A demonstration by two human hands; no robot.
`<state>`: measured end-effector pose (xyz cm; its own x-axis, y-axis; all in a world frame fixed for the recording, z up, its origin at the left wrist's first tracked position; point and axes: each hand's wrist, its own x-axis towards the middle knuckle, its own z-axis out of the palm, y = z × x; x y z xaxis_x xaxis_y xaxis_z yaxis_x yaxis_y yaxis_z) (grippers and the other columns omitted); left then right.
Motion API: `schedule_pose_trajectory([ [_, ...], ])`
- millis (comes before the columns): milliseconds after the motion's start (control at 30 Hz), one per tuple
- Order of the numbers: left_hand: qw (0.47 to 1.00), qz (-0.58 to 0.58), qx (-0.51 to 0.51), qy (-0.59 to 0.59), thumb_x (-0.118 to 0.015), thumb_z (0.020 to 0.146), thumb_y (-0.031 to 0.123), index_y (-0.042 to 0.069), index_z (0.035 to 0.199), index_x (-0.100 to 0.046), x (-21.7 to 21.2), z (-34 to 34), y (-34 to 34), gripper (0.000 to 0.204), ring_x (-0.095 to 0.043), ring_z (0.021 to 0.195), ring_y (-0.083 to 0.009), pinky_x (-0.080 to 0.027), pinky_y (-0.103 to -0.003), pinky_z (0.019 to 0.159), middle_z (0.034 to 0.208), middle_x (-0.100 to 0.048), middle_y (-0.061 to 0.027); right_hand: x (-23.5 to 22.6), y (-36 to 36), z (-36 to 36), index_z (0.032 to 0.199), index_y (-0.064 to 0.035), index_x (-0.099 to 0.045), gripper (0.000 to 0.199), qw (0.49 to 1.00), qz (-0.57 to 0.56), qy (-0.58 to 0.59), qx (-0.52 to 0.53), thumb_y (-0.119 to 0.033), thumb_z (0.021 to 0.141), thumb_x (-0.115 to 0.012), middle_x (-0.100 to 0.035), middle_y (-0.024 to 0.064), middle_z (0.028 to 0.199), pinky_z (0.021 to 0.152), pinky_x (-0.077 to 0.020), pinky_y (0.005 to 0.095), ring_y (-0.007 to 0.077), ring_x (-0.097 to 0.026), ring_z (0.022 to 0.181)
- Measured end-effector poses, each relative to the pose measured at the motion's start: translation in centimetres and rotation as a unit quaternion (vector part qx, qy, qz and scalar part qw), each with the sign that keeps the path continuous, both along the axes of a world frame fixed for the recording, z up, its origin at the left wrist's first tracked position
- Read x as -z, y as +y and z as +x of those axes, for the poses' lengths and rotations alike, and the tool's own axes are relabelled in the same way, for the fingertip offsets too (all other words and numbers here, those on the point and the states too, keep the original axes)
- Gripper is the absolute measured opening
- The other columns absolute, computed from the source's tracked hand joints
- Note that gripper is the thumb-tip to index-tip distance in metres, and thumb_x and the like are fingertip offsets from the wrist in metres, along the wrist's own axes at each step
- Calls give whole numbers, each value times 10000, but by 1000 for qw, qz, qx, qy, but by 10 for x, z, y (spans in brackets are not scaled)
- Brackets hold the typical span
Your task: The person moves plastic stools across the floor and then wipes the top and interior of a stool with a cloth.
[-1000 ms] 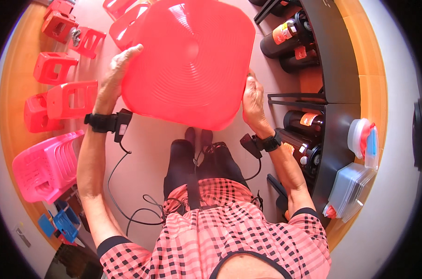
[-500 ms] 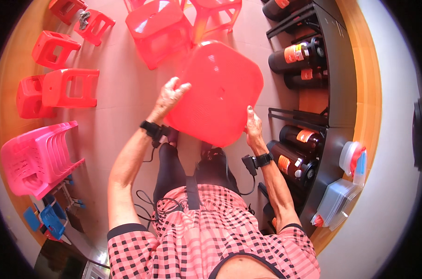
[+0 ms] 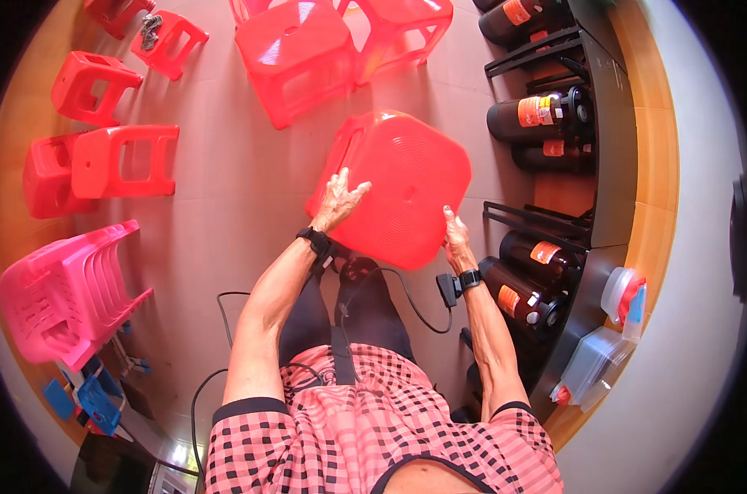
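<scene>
A red plastic stool (image 3: 410, 193) is between my two hands in front of my legs. Its square, rounded seat faces up at a tilt, and part of its left side shows. My left hand (image 3: 339, 202) grips the seat's left edge, with the thumb lying over the top. At the seat's right edge, my right hand (image 3: 455, 237) has its thumb on top; its other fingers are mostly hidden by the rim. Whether the stool's legs touch the floor cannot be seen.
Ahead stand more red stools (image 3: 295, 41). Several smaller stools (image 3: 93, 86) and a pink plastic rack (image 3: 73, 288) line the left wall. Dark bottles (image 3: 526, 115) lie in a black rack (image 3: 612, 165) on the right, near clear plastic containers (image 3: 592, 362). A cable (image 3: 406, 284) hangs near my right wrist.
The held stool has tilted and turned, so its left side now shows. My left hand has come down and to the right with it; my right hand keeps its hold.
</scene>
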<state>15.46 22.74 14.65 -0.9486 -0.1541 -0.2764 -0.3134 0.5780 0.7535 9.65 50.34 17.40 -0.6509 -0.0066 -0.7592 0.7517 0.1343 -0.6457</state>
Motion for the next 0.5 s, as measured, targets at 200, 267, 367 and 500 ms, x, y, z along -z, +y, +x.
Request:
schedule_pose_trajectory([
  [200,977,106,-110,-148,-536,808,472,-52,1250,-372,14,-10,0,705,-385,1176,-398,-333,-405,985,1247,-392,-309,48,-8,0,1363,43,-114,908,998,31,-2,48,-416,785,-642,-491,129,1203,851,-446,368,205,-513,1046],
  [267,1000,7,-25,-17,-537,824,381,49,1217,-417,34,0,-8,528,-449,1036,-455,-405,-488,844,1132,-440,-286,59,-7,-3,1356,62,-27,983,999,36,6,16,-416,771,-657,-459,157,1232,887,-420,374,224,-483,1083],
  [367,975,90,-118,-163,-590,777,411,-12,1153,-421,40,-12,-9,590,-452,1022,-452,-408,-480,833,1102,-444,-289,60,-17,-1,1355,75,39,1054,999,44,-13,-2,-423,755,-670,-374,194,1303,979,-330,376,260,-382,1186],
  [500,981,73,-111,-142,-598,773,387,-20,1066,-435,44,-7,-4,528,-465,1012,-436,-404,-473,848,1063,-465,-282,36,-34,-5,1333,78,-139,886,996,88,-9,-22,-401,782,-641,-396,197,1283,945,-361,375,261,-417,1146],
])
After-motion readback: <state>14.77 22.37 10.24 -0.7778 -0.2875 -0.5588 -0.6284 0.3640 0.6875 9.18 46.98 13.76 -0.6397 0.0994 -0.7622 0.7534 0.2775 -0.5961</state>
